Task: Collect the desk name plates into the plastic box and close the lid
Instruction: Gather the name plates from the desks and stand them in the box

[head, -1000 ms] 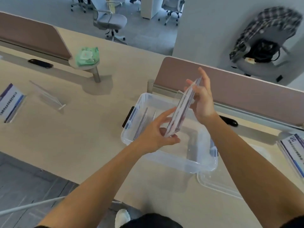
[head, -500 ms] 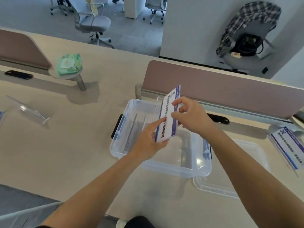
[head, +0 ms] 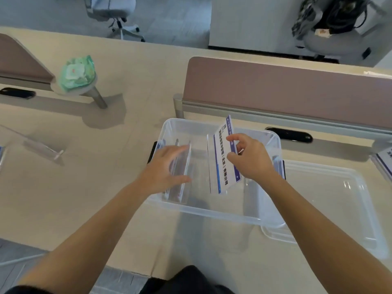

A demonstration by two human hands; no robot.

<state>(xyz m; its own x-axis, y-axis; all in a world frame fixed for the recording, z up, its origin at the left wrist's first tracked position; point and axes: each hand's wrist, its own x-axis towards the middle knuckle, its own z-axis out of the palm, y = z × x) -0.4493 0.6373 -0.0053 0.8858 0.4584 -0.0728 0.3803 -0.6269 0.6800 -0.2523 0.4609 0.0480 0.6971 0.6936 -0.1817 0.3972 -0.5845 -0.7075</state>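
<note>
The left hand [head: 167, 168] has let go of the name plate [head: 222, 158] and now steadies, open, the plates already in the plastic box [head: 212, 211]. The right hand [head: 250, 160] alone pinches it, lowering it in; more plates wait on the desk [head: 118, 183]

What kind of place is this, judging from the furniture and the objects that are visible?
Most likely an open-plan office. Long shared desks carry low divider panels, a swivel office chair stands on the floor beyond, and the right hand holds a printed desk name plate over a plastic box.
</note>
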